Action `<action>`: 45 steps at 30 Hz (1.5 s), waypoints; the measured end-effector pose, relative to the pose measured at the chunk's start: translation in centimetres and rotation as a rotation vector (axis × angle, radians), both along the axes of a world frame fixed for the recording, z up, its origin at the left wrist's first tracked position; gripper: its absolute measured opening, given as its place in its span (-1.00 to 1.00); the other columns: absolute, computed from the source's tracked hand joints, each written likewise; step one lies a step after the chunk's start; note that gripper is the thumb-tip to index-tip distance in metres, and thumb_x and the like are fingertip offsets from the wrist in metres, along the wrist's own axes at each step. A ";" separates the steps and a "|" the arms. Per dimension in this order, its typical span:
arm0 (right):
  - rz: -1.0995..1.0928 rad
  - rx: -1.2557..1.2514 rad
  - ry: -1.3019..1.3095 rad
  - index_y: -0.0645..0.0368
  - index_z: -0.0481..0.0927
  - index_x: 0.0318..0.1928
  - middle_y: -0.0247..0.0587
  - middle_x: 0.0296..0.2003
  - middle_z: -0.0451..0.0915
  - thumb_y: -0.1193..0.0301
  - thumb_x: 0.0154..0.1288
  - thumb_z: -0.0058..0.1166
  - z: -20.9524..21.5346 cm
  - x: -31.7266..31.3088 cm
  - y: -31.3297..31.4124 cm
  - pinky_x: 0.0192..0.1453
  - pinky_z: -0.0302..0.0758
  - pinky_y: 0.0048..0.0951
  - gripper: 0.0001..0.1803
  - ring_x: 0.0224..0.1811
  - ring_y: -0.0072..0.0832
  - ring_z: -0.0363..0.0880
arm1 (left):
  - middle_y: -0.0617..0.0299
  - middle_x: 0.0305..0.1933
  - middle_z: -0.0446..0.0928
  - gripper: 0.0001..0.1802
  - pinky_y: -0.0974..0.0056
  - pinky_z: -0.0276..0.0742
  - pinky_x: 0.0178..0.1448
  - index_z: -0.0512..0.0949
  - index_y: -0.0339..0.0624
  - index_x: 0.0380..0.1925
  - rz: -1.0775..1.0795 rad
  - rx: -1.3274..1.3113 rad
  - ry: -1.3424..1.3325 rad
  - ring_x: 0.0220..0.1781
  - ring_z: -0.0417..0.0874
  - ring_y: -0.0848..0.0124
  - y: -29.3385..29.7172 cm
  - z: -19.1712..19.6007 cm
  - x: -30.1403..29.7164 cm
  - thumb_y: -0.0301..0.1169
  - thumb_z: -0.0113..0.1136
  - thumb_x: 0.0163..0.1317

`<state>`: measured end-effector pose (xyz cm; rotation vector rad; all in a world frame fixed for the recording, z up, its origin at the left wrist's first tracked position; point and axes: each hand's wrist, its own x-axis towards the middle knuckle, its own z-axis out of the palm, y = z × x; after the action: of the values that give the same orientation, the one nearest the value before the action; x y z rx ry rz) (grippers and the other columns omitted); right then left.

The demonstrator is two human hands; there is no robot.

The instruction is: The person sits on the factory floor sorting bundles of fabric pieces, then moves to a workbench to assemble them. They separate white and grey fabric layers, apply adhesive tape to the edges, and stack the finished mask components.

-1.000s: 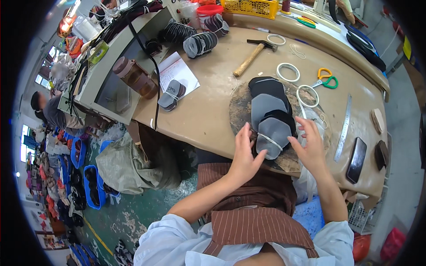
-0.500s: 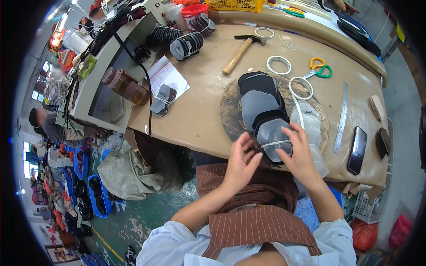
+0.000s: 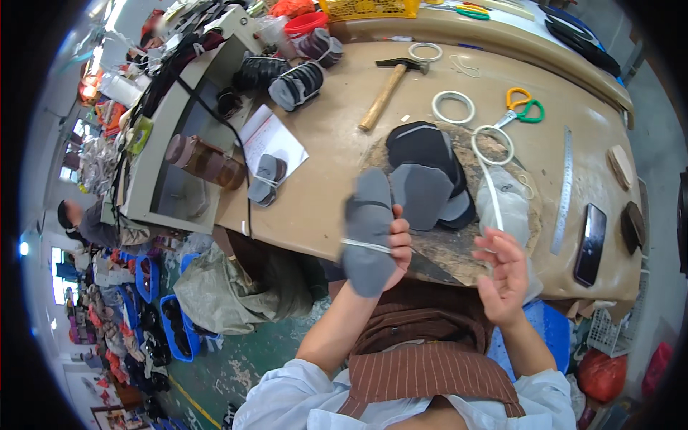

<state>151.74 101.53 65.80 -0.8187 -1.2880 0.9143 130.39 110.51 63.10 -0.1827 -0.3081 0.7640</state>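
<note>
In my left hand (image 3: pixel 398 247) is a banded bundle of grey insole-shaped pieces (image 3: pixel 369 269), raised over the table's near edge. A white band wraps around its middle, and the bundle looks slightly blurred by motion. My right hand (image 3: pixel 504 276) has its fingers apart and holds nothing. It hovers beside a clear plastic bag (image 3: pixel 507 208) on the round worn board (image 3: pixel 444 251). On that board lie loose stacks of grey and black insole-shaped pieces (image 3: pixel 421 195). A roll of white tape (image 3: pixel 493 145) rests on the board's far right, its loose strip running toward my right hand.
Beyond the board lie a hammer (image 3: pixel 385 92), another tape roll (image 3: pixel 453 107) and scissors (image 3: pixel 521 107). A steel ruler (image 3: pixel 562 190) and a phone (image 3: pixel 590 245) are to the right. At left are a smaller banded bundle (image 3: pixel 266 179), paper (image 3: pixel 287 140) and a brown bottle (image 3: pixel 204 162).
My left hand has taken hold of the banded bundle and lifted it off the board to the left. My right hand has moved away from it, slightly right and nearer me.
</note>
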 end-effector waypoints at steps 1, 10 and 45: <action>-0.064 -0.034 -0.014 0.26 0.32 0.17 0.05 0.19 0.28 0.68 0.08 -0.01 0.2 -0.2 0.1 0.14 0.42 -0.35 -0.43 0.10 -0.33 0.44 | 0.17 -0.32 0.45 -0.68 0.29 0.63 -0.26 0.36 -0.30 0.08 -0.038 -0.132 -0.038 -0.32 0.60 0.35 0.2 1.1 -0.5 -0.45 -0.08 0.36; -0.055 -0.079 -0.171 0.30 0.50 -0.09 0.02 -0.05 0.48 0.66 0.10 0.01 0.6 -1.3 0.9 -0.03 0.47 -0.45 -0.70 -0.16 -0.41 0.53 | 0.18 -0.39 0.45 -0.70 0.36 0.53 -0.43 0.37 -0.26 0.06 -0.069 -0.042 -0.130 -0.44 0.53 0.39 0.9 2.3 -0.3 -0.45 -0.06 0.35; -0.770 0.049 -1.531 0.28 0.49 0.03 0.03 -0.19 0.56 0.44 0.03 0.29 4.9 11.6 5.9 -0.09 0.47 -0.17 -0.49 -0.22 -0.02 0.51 | 0.17 -0.08 0.58 -0.68 0.36 0.52 0.03 0.44 -0.33 0.01 0.614 0.401 1.520 -0.09 0.58 0.49 0.2 4.5 0.7 -0.41 0.16 0.32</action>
<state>163.34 107.45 70.71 -1.9278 -1.9274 -0.5831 131.10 110.75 67.62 0.9034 0.9756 1.2117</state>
